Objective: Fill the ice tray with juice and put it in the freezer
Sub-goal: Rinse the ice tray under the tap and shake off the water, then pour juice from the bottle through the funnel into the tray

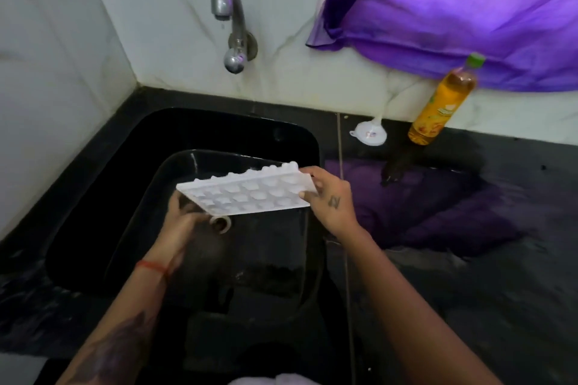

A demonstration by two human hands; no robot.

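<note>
A white plastic ice tray point(250, 192) with several small cups hangs tilted over the black sink point(131, 184). My left hand point(181, 216) grips its left end from below, fingers partly hidden behind the tray. My right hand point(328, 197) pinches its right end between thumb and fingers. An orange juice bottle point(442, 103) with a green cap stands on the black counter at the back right, against the wall. A small white funnel point(369, 133) lies on the counter just left of the bottle.
A metal tap point(231, 22) juts from the white tiled wall above the sink. The sink drain point(221, 223) shows below the tray. A purple cloth point(453, 9) hangs at the upper right. The black counter point(469, 228) stretches right of the sink.
</note>
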